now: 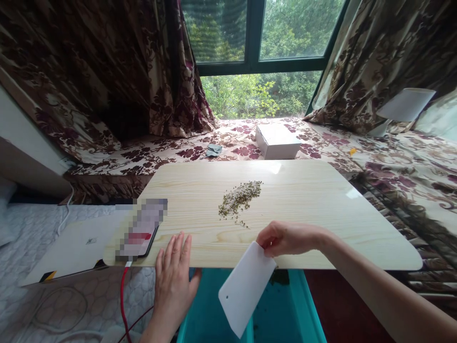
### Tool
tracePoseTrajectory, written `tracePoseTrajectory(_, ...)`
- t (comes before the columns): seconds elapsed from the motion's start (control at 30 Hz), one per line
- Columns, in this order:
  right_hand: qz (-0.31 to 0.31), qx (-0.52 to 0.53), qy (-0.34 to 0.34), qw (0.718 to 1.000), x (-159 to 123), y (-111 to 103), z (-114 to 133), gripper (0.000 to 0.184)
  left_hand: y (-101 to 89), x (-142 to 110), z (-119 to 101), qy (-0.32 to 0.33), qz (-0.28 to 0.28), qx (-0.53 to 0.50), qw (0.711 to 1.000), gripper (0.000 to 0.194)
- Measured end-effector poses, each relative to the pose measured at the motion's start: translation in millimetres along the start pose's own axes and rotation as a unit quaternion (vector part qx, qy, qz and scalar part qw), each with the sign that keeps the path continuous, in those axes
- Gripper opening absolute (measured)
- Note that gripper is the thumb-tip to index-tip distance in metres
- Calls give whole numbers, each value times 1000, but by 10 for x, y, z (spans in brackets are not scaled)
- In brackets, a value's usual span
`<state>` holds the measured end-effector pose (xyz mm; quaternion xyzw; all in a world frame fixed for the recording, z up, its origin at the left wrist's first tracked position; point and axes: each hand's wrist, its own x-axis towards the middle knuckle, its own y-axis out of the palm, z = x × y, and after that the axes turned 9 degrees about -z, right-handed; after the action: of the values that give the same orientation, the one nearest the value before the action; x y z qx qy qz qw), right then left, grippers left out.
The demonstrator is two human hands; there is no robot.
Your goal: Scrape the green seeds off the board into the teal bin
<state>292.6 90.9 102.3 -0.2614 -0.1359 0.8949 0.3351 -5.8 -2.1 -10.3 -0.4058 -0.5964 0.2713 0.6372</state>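
Note:
My right hand (280, 239) pinches one end of a flat white plastic scraper (246, 288), which has a small hole near its far corner. The scraper hangs tilted over the table's front edge, above a teal bin (307, 305). My left hand (174, 274) lies with fingers stretched out on the front edge of the table, beside a phone. On the pale wood-grain table (303, 200) is a loose patch of small greenish-brown grains (241, 197) mixed with white ones. Some dark grains show inside the bin, partly hidden by the table and scraper.
A blurred-out phone (143, 233) with a red cable (123, 295) lies at the table's left end. Behind the table, a white box (277, 141) and a grey-blue cloth (213, 150) rest on the floral window ledge. A white lamp (407, 105) stands at right.

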Motion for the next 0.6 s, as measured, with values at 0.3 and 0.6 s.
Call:
tracePoseTrajectory(0.3,-223,133,4,966,-444,42,-90,27,-60,5,-39,21,14,-13,1000,59)
tracePoseTrajectory(0.6,-526,191,41,828,-429,36,-370,41,-75,3,-98,28,28,-17,999,68)
